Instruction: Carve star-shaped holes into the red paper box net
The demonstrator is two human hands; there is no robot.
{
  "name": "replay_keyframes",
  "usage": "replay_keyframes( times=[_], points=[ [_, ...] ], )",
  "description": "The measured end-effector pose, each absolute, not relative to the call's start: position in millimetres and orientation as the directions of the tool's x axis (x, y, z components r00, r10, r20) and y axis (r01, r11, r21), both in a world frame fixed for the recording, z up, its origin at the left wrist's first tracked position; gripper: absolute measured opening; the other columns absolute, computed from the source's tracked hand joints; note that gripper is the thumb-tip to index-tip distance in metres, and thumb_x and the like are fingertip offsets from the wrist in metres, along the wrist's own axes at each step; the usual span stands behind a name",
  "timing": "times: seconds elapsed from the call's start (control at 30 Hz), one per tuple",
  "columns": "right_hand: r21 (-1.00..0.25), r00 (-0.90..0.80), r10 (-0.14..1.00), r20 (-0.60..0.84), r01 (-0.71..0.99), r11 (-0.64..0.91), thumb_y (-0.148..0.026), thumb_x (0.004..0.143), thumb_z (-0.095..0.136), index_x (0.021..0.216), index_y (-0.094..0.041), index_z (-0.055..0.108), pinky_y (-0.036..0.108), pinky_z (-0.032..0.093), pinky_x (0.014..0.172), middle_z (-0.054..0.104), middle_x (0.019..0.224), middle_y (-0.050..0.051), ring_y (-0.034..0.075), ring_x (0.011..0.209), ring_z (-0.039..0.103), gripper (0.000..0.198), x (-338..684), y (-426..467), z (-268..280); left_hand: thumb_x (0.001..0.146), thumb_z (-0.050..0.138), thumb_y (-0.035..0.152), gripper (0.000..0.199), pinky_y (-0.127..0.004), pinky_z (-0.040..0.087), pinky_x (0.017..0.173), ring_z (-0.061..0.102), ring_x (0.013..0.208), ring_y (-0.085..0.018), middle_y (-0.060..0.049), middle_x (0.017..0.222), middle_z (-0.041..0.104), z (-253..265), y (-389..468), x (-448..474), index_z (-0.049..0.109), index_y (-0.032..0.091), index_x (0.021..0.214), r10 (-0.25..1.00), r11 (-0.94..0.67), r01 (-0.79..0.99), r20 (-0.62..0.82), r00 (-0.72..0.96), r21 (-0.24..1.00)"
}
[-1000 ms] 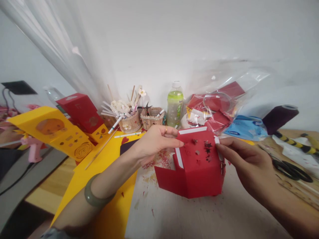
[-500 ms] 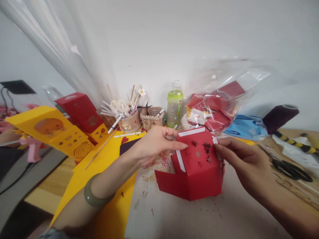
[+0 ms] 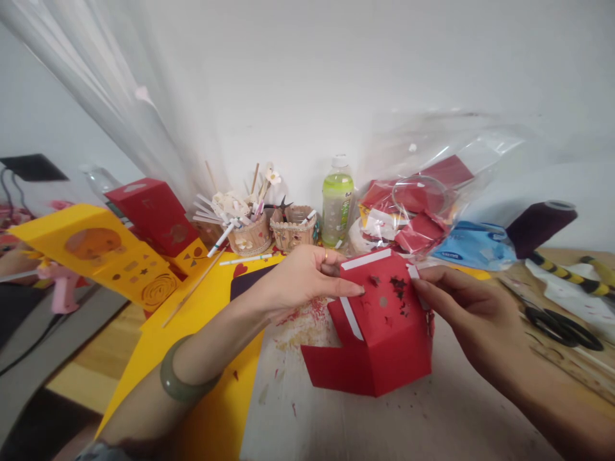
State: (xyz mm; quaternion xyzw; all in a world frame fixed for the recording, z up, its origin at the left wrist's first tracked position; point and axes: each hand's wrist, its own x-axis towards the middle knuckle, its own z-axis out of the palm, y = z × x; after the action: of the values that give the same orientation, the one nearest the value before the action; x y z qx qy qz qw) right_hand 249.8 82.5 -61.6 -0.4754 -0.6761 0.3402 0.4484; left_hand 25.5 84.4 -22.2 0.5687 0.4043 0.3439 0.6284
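A folded red card box [image 3: 398, 355] is held up over the grey work surface, with star-shaped and round cut-outs in its upper panel. White strips that look like double-sided tape [image 3: 368, 258] run along several of its edges. My left hand [image 3: 310, 275] grips the box's left upper edge, thumb across the panel and the other fingers behind, partly hidden. At the right edge, my right hand [image 3: 464, 301] pinches the card by a white strip, thumb in front. The panel between my hands is slightly bent.
Yellow card [image 3: 206, 358] covers the left side. Cut-out yellow [image 3: 127, 256] and red boxes stand there beside a pink glue gun [image 3: 65, 285]. Behind are decorated baskets [image 3: 293, 227], a green bottle [image 3: 337, 202] and a clear bag of red card [image 3: 423, 218]. Black-handled scissors [image 3: 562, 326] lie right.
The red box has tilted and shifted slightly down and to the right at its lower end. Both hands keep their hold in nearly the same place.
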Motion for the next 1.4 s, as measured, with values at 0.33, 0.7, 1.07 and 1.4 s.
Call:
replay_keyframes(
  times=[0.33, 0.7, 1.07, 1.4],
  points=[
    [-0.885, -0.155, 0.948, 0.278, 0.341, 0.316, -0.043, 0.082, 0.058, 0.073, -0.025, 0.062, 0.027, 0.039, 0.060, 0.060, 0.070, -0.003, 0.016, 0.067, 0.052, 0.021, 248.6, 81.1, -61.2, 0.064, 0.076, 0.020, 0.018, -0.028, 0.048, 0.075, 0.064, 0.074, -0.015, -0.004, 0.081, 0.069, -22.3, 84.5, 25.7, 0.069, 0.013, 0.079, 0.874, 0.159, 0.032, -0.156, 0.461, 0.987],
    [-0.901, -0.102, 0.953, 0.284, 0.313, 0.301, -0.045, 0.080, 0.060, 0.070, -0.024, 0.061, 0.025, 0.039, 0.053, 0.056, 0.065, -0.002, 0.014, 0.060, 0.049, 0.024, 246.5, 80.5, -61.1, 0.070, 0.073, 0.025, 0.023, -0.027, 0.049, 0.075, 0.064, 0.078, -0.015, -0.007, 0.090, 0.069, -22.6, 83.2, 28.0, 0.068, 0.013, 0.090, 0.885, 0.158, -0.034, -0.126, 0.448, 0.987],
    [-0.883, 0.076, 0.923, 0.376, 0.331, 0.333, -0.037, 0.083, 0.058, 0.073, -0.026, 0.061, 0.024, 0.040, 0.056, 0.058, 0.070, -0.001, 0.014, 0.062, 0.050, 0.015, 242.4, 75.7, -56.3, 0.069, 0.065, 0.013, 0.017, -0.023, 0.047, 0.072, 0.063, 0.074, -0.012, -0.005, 0.083, 0.069, -26.1, 79.5, 37.5, 0.068, 0.013, 0.086, 0.883, 0.231, -0.100, -0.165, 0.439, 0.968],
    [-0.873, 0.067, 0.908, 0.414, 0.311, 0.375, -0.045, 0.079, 0.060, 0.073, -0.026, 0.062, 0.024, 0.039, 0.054, 0.056, 0.066, -0.004, 0.012, 0.058, 0.048, 0.020, 245.5, 80.9, -69.4, 0.071, 0.067, 0.025, 0.013, -0.022, 0.046, 0.059, 0.057, 0.055, -0.009, -0.002, 0.061, 0.064, -30.1, 82.6, 37.4, 0.068, 0.012, 0.071, 0.935, 0.236, -0.073, -0.206, 0.288, 0.969]
  ],
)
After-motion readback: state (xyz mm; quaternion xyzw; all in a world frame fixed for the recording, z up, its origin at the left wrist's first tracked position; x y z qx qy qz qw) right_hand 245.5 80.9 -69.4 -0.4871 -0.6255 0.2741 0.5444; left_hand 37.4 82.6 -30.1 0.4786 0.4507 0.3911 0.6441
